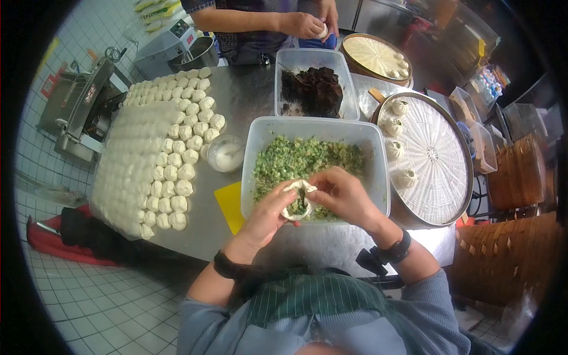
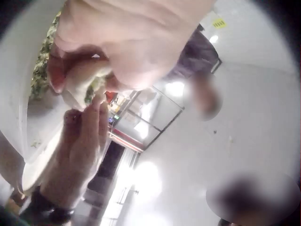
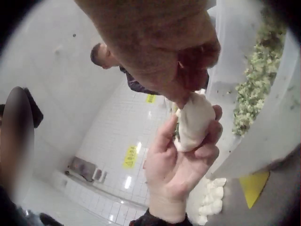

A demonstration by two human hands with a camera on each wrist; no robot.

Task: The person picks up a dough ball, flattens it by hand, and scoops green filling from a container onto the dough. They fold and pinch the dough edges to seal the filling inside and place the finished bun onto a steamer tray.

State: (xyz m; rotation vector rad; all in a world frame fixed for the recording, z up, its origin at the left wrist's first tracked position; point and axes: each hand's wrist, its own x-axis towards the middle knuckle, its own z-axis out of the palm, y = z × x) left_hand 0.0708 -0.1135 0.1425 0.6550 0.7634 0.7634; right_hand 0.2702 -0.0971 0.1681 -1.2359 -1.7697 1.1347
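A round dough wrapper (image 1: 288, 213) with green filling (image 1: 299, 204) inside is held over the near edge of the filling tub (image 1: 378, 171). My left hand (image 1: 261, 218) cups it from the left and below, fingers curled round its side. The thumb and fingertips of my right hand (image 1: 345, 198) pinch its upper right rim. In the right wrist view the wrapper (image 3: 196, 121) rests in my left hand (image 3: 175, 169), with my right hand (image 3: 160, 52) at its top edge. The left wrist view shows green filling in the wrapper's opening.
Rows of dough pieces (image 1: 179, 204), partly under a plastic sheet (image 1: 127, 160), lie at left. A bowl (image 1: 226, 154) and yellow card (image 1: 229, 204) stand nearer. Behind is a dark filling tub (image 1: 316, 59); at right, a woven tray (image 1: 435, 160) holds several buns. Another person's hands (image 1: 305, 25) hold dough opposite.
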